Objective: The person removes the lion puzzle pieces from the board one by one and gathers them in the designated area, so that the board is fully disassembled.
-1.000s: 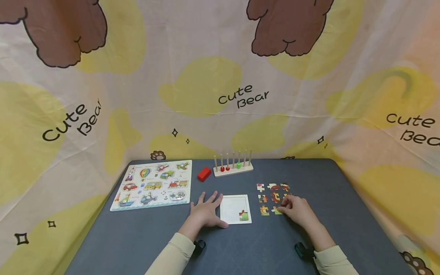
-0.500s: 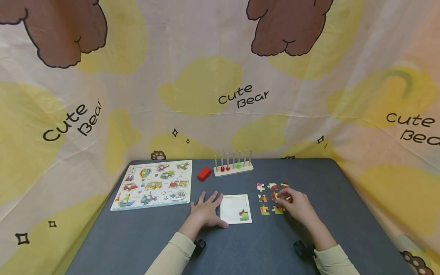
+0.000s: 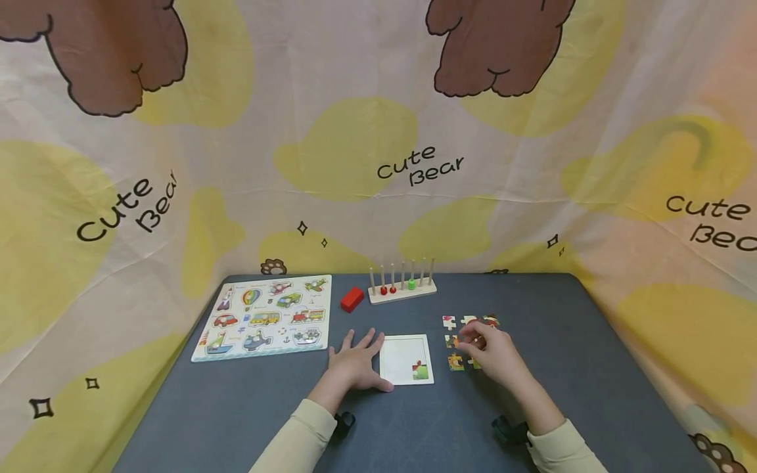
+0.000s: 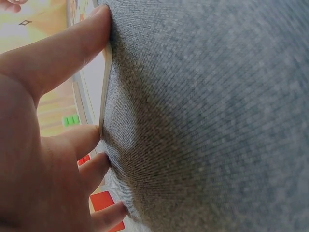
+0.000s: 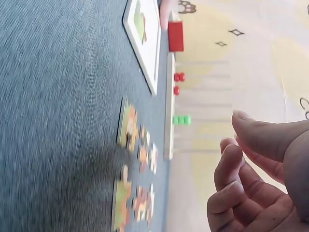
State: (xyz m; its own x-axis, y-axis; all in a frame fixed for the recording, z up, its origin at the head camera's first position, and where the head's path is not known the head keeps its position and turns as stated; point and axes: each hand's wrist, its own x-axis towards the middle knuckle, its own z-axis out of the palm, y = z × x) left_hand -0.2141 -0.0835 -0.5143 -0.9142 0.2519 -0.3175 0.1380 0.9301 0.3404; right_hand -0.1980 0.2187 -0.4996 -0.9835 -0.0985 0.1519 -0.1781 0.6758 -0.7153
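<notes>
My left hand (image 3: 355, 368) lies with spread fingers at the left side of a small white puzzle tray (image 3: 397, 360). In the left wrist view, its thumb (image 4: 72, 50) and index finger (image 4: 84, 137) touch the tray's edge. One red-and-green jigsaw piece (image 3: 420, 372) sits in the tray's lower right corner. Over the loose jigsaw pieces (image 3: 455, 362) hovers my right hand (image 3: 493, 351), hiding some of them. In the right wrist view, the thumb (image 5: 256, 130) and bent fingers (image 5: 229, 164) of that hand stand apart, and no piece shows between them.
A white picture board of vehicles (image 3: 260, 318) lies at the back left. Beside it are a red block (image 3: 351, 299) and a wooden peg stand (image 3: 402, 293) with red and green beads. A printed curtain (image 3: 343, 151) hangs behind the dark table (image 3: 414, 433).
My right hand has lifted from the lower right pieces and moved left and slightly upward over the middle of the rows. The left hand and the tray stay in place.
</notes>
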